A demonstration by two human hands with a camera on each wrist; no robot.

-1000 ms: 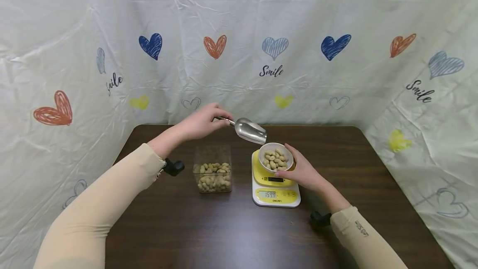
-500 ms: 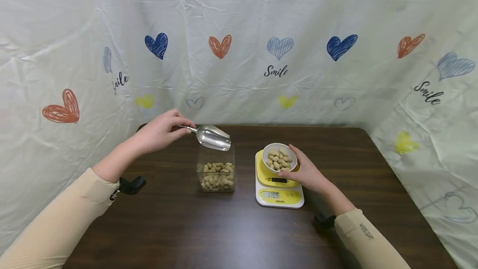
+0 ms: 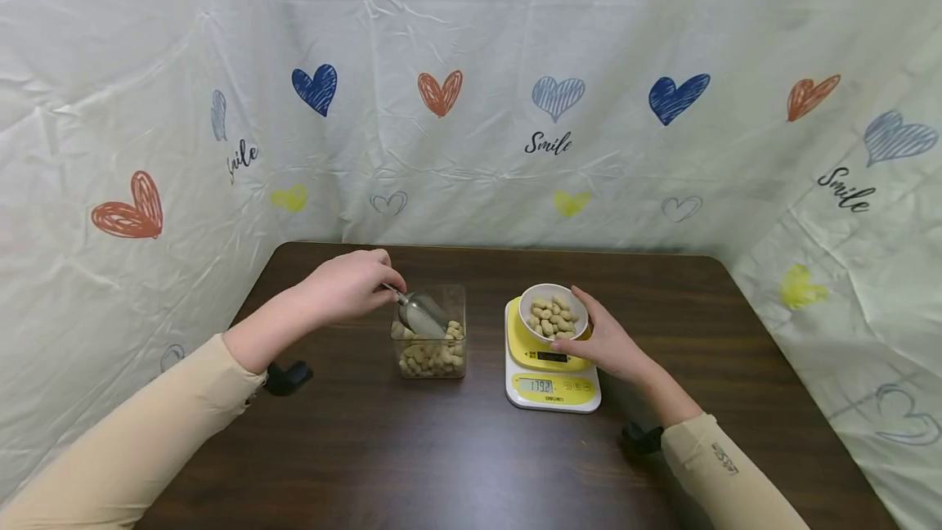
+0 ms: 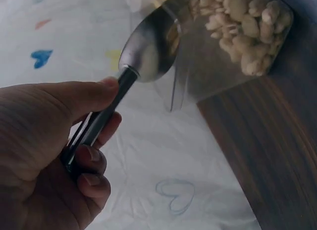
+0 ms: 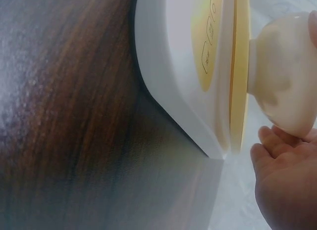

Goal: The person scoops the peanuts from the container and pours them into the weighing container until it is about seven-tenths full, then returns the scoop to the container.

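Observation:
My left hand [image 3: 352,283] grips a metal scoop [image 3: 423,316] by its handle, thumb along the top and fingers curled beneath in the left wrist view. The scoop's head dips into a clear square container [image 3: 454,299] of unshelled peanuts [image 3: 432,358], its front edge at the nuts. My right hand [image 3: 607,343] holds a small white bowl [image 5: 285,67] from the right side, thumb at the near rim and fingers at the far side. Peanuts [image 3: 553,317] lie in the bowl. Under it is a yellow and white kitchen scale [image 3: 517,393], its display reading about 179.
The dark wooden table [image 3: 471,464] spans the view, the container standing left of the scale. A white curtain [image 3: 478,15] printed with hearts and "Smile" hangs close behind the table and along both sides.
The scoop has moved left from beside the bowl and down into the container with my left hand. The scale's reading has risen from about 160 to 179. My right hand stays at the bowl.

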